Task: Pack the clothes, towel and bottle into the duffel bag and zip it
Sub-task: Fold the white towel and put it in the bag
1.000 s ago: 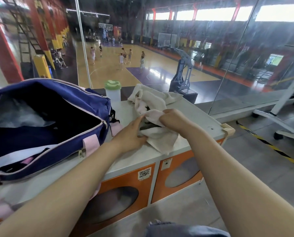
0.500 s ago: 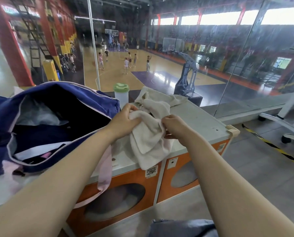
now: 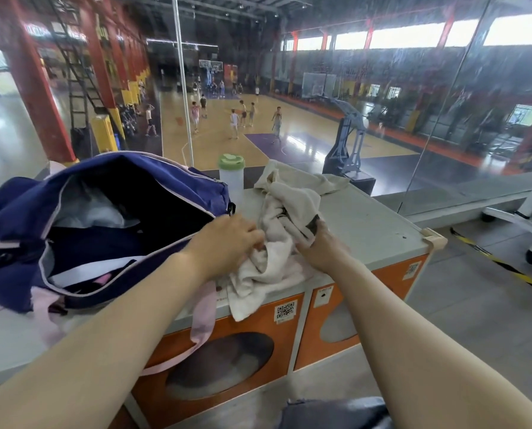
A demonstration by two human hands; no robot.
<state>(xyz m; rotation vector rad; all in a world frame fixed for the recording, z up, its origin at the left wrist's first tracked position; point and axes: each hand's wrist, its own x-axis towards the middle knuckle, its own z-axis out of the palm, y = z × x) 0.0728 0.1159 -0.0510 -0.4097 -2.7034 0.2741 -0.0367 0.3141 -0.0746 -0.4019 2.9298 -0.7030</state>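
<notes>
On the tabletop (image 3: 366, 224), both hands pinch the towel (image 3: 277, 243): left hand (image 3: 227, 239), right hand (image 3: 320, 246). Bag (image 3: 103, 218) gapes at nine o'clock, bottle (image 3: 231, 178) behind. Square code stickers (image 3: 285, 311) below, unreadable.

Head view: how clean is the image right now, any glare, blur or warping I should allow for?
Head view: wide-angle warping bends the pillars and glass frames near the edges; the high windows are blown out, with streaky reflections on the glass; the inside of the duffel bag is dark, contents hard to read; the left hand, right hand and towel are evenly lit and slightly soft.
</notes>
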